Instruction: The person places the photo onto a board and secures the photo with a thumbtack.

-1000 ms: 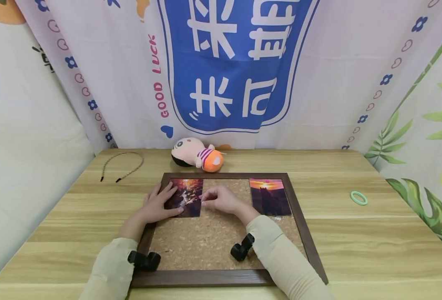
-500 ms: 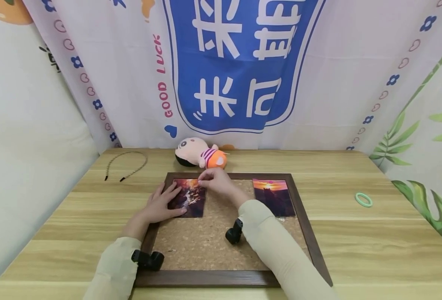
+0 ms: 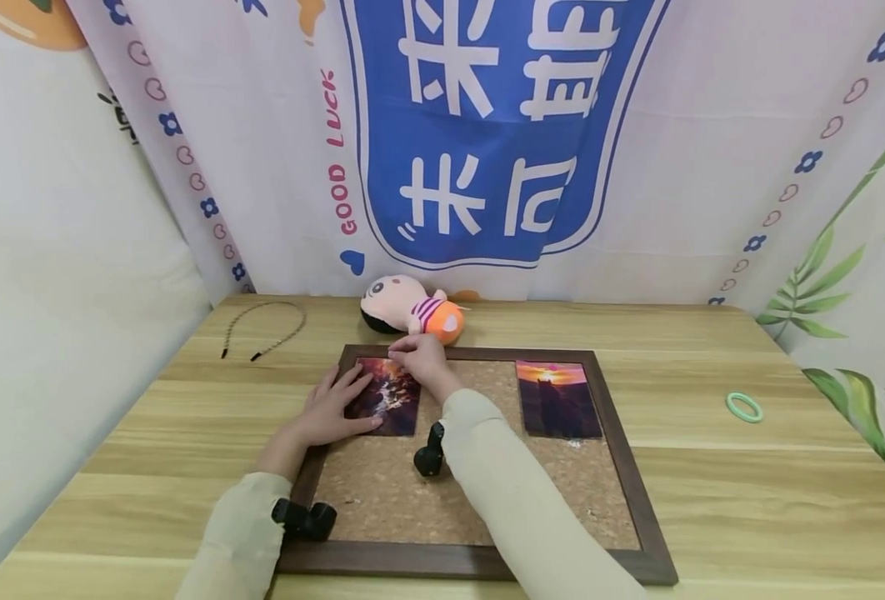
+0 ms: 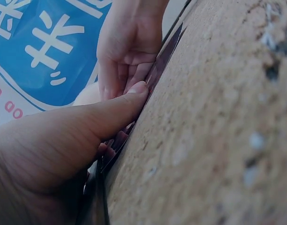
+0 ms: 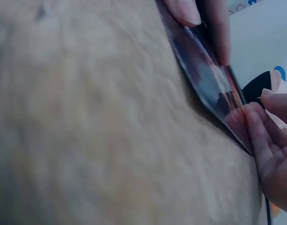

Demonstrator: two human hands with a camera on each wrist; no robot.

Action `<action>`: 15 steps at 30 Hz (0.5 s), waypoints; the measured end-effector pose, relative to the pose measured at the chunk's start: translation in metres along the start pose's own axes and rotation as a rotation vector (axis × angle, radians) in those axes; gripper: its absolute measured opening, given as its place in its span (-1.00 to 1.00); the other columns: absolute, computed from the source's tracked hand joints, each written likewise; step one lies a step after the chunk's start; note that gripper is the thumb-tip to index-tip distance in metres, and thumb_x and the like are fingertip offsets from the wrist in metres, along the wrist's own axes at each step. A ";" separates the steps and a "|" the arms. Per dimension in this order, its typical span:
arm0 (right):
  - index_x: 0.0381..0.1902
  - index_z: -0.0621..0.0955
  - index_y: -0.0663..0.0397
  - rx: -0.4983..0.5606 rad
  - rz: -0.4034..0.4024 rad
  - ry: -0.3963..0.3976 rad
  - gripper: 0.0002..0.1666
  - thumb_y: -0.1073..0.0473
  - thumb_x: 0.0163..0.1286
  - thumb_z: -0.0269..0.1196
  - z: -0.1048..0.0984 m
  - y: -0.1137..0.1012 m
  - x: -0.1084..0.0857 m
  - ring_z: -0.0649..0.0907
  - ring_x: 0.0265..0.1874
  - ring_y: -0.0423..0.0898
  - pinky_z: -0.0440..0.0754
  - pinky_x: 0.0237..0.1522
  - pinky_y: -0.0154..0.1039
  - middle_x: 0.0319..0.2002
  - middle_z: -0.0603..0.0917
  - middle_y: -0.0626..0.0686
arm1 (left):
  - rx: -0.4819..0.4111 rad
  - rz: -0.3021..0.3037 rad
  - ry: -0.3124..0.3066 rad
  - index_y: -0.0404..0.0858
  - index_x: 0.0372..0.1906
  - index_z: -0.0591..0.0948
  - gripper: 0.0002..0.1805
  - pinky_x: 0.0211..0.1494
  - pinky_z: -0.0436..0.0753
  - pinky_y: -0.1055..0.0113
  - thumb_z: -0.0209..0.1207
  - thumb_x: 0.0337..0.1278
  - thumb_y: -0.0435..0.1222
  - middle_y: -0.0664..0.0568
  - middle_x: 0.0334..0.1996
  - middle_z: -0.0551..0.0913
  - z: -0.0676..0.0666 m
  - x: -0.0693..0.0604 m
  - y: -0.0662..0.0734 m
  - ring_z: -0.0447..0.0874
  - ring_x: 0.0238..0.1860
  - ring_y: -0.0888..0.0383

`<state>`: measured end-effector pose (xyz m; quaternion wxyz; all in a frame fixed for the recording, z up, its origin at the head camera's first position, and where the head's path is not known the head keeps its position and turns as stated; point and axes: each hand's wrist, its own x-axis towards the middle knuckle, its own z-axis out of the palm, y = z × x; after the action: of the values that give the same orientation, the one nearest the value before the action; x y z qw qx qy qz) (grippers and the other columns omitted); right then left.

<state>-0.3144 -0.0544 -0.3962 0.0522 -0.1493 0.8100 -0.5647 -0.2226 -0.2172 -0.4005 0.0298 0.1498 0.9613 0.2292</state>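
A framed corkboard (image 3: 382, 500) lies on the table, and a dark reddish photo (image 3: 396, 408) is at its upper left. My left hand (image 3: 330, 412) presses on the photo's left part, fingers spread and thumb along its lower side. At the photo's top edge is my right hand (image 3: 423, 362), thumb and forefinger pinched together. In the right wrist view a thin pin tip (image 5: 259, 97) shows at those fingertips, seemingly of a pushpin; the rest is hidden. A second photo, a sunset (image 3: 558, 404), sits at the board's upper right with a pink pushpin (image 3: 553, 367) at its top.
Behind the board lies a plush doll (image 3: 412, 310), close to my right hand. A headband (image 3: 266, 329) rests at the table's back left. Off to the right is a green ring (image 3: 744, 407). A printed curtain (image 3: 675, 167) hangs behind the table.
My right hand has moved from the photo's right edge up and left to its top edge. The left hand stays on the photo. The whole head view has shifted slightly rightward.
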 end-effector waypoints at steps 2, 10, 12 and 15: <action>-0.36 0.65 0.20 -0.069 -0.006 0.016 -0.85 0.26 0.10 0.24 0.002 0.000 0.000 0.54 -0.55 -0.20 0.48 -0.48 -0.38 -0.45 0.62 -0.01 | 0.007 -0.002 -0.001 -0.28 0.26 0.18 -0.14 0.04 -0.11 -0.27 0.13 -0.12 0.10 -0.20 0.27 0.00 0.000 0.000 -0.001 -0.32 0.23 -0.26; -0.35 0.68 -0.01 -0.269 0.007 0.021 -0.85 0.13 0.13 0.21 0.010 -0.002 -0.003 0.54 -0.32 -0.23 0.43 -0.28 -0.37 -0.34 0.62 -0.14 | 0.003 -0.001 -0.007 -0.29 0.26 0.18 -0.14 0.03 -0.10 -0.28 0.13 -0.12 0.11 -0.20 0.27 0.00 -0.002 -0.001 -0.001 -0.33 0.23 -0.26; -0.37 0.68 -0.05 -0.318 0.007 0.037 -0.86 0.11 0.12 0.22 0.012 -0.001 -0.002 0.54 -0.32 -0.24 0.42 -0.27 -0.37 -0.34 0.62 -0.17 | 0.006 -0.001 -0.009 -0.29 0.26 0.18 -0.14 0.02 -0.10 -0.29 0.12 -0.12 0.11 -0.20 0.27 0.00 -0.002 0.000 -0.002 -0.33 0.23 -0.25; -0.41 0.69 -0.12 -0.373 0.021 0.055 -0.88 0.09 0.11 0.23 0.014 -0.001 -0.002 0.54 -0.33 -0.24 0.42 -0.28 -0.35 -0.35 0.62 -0.20 | 0.004 -0.003 -0.012 -0.28 0.26 0.18 -0.13 0.02 -0.10 -0.29 0.11 -0.12 0.13 -0.19 0.27 -0.01 -0.001 0.000 -0.002 -0.33 0.23 -0.24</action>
<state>-0.3090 -0.0667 -0.4004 0.0073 -0.1326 0.9033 -0.4079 -0.2234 -0.2195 -0.4004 0.0357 0.1497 0.9619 0.2261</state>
